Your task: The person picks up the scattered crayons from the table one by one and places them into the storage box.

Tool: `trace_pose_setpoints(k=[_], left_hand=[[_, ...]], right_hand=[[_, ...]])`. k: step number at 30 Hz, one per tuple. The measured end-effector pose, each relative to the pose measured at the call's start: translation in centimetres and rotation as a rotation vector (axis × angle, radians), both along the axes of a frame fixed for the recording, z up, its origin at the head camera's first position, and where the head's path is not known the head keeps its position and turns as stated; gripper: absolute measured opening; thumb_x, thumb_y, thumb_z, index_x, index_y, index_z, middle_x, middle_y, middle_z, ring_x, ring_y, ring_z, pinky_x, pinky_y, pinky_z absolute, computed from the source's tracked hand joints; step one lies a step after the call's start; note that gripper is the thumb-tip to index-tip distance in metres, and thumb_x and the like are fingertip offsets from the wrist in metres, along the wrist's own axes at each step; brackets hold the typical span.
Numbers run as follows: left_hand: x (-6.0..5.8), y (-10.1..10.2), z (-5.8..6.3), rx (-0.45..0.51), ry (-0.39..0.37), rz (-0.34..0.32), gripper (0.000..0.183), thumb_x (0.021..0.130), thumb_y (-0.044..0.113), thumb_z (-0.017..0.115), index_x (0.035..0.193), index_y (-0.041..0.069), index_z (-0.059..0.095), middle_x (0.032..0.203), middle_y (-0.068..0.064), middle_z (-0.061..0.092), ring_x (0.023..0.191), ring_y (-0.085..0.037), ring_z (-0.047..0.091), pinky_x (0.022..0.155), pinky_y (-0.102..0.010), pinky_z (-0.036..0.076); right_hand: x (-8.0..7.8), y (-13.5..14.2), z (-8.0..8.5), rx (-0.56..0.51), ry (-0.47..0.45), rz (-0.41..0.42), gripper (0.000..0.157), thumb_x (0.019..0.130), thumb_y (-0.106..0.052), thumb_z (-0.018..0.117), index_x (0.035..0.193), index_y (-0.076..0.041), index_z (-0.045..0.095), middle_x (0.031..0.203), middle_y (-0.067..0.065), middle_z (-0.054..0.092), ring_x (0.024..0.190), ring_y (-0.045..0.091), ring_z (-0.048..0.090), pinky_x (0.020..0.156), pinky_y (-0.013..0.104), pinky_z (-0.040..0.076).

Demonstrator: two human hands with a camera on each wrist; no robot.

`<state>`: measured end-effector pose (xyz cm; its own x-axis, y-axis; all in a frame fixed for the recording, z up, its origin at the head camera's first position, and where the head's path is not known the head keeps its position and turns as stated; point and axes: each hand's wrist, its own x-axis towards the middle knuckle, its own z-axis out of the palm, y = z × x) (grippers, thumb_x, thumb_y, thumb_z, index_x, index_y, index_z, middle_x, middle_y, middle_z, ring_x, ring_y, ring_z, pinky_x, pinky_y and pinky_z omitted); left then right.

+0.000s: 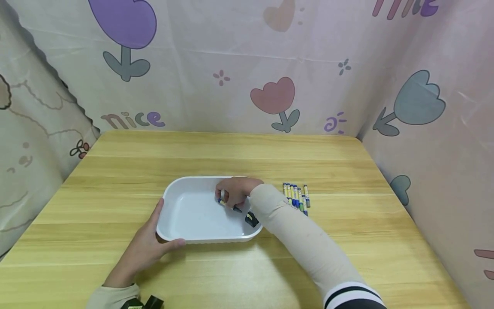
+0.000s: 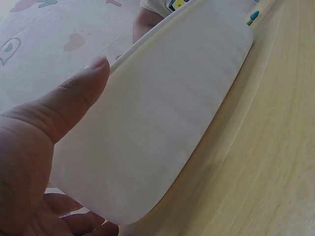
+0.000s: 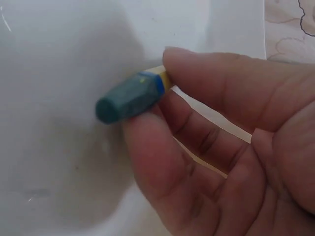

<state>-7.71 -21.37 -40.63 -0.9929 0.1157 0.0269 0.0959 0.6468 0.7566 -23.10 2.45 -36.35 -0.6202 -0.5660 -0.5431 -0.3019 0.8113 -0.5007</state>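
Two hands are at a white tray (image 1: 193, 216) on the table (image 1: 216, 274) in the head view. The left hand (image 1: 149, 238) grips its left corner, thumb along the near side. The right hand (image 1: 237, 191), fingers bent in, pinches a crayon (image 1: 237, 209) inside the tray; its long axis slants, dark end to the lower right. Right of the tray, other crayons (image 1: 295, 195) lie side by side.

Seen from the left wrist, the tray's ridged outer side appears, with the left thumb against it and a blue-green tip (image 2: 253, 17) past the far corner.

Only the right wrist view shows the held crayon's dark green end clearly, pointing left and slightly down, with a blue band and yellow wrapper behind.
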Motion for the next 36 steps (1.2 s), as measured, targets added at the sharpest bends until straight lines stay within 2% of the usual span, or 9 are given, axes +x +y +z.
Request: trace_pose_setpoints(k=[7,18,22,25,29,33,36], left_hand=[[0.1,0.0,0.0,0.003,-0.003,-0.001,0.124,0.074,0.036,0.084,0.156,0.008,-0.005,0.153,-0.034,0.017,0.127,-0.054,0.036,0.099,-0.067,0.030],[0.0,0.1,0.0,-0.006,-0.003,-0.007,0.124,0.074,0.037,0.084,0.156,0.009,-0.005,0.153,-0.034,0.017,0.127,-0.054,0.036,0.098,-0.068,0.030],[0.1,0.1,-0.1,-0.005,-0.013,-0.005,0.124,0.074,0.036,0.084,0.156,0.009,-0.006,0.153,-0.034,0.016,0.127,-0.055,0.036,0.097,-0.068,0.031],[0.1,0.0,-0.1,-0.006,-0.009,0.001,0.124,0.074,0.036,0.084,0.156,0.008,-0.006,0.152,-0.035,0.017,0.126,-0.054,0.037,0.098,-0.068,0.031],[0.1,0.1,-0.1,-0.004,-0.012,0.009,0.124,0.074,0.037,0.084,0.156,0.009,-0.005,0.152,-0.034,0.018,0.127,-0.054,0.037,0.098,-0.067,0.031],[0.1,0.1,0.0,-0.006,-0.021,0.020,0.125,0.073,0.039,0.084,0.156,0.009,-0.005,0.153,-0.033,0.018,0.128,-0.053,0.036,0.099,-0.067,0.030],[0.1,0.1,0.1,-0.014,-0.021,0.029,0.125,0.073,0.040,0.084,0.156,0.009,-0.004,0.153,-0.033,0.018,0.128,-0.053,0.036,0.098,-0.067,0.031]], right_hand=[[0.4,0.1,0.0,-0.007,-0.017,-0.036,0.027,0.087,0.002,0.069,0.102,-0.019,0.061,0.093,0.003,0.059,0.062,0.013,0.054,0.053,0.023,0.045],[0.5,0.1,-0.1,0.012,0.022,-0.043,0.035,0.082,0.009,0.068,0.099,-0.021,0.063,0.084,0.001,0.058,0.054,0.012,0.049,0.048,0.022,0.040],[0.6,0.1,0.1,0.005,0.007,-0.055,0.035,0.082,0.009,0.068,0.099,-0.021,0.063,0.086,0.003,0.058,0.057,0.012,0.051,0.048,0.022,0.041],[0.6,0.2,0.5,0.016,0.019,-0.042,0.035,0.083,0.005,0.069,0.102,-0.023,0.062,0.092,0.002,0.059,0.065,0.014,0.054,0.052,0.023,0.045],[0.4,0.4,1.6,-0.002,0.052,-0.012,0.029,0.088,-0.007,0.070,0.112,-0.020,0.061,0.101,0.002,0.058,0.078,0.016,0.058,0.060,0.025,0.052],[0.0,1.0,2.8,-0.069,0.074,-0.022,0.029,0.092,-0.019,0.068,0.120,-0.015,0.059,0.102,0.003,0.059,0.081,0.017,0.062,0.063,0.026,0.054],[-0.2,1.7,3.8,-0.128,0.098,-0.040,0.032,0.093,-0.021,0.067,0.123,-0.011,0.058,0.101,0.005,0.060,0.081,0.018,0.064,0.063,0.027,0.055]])
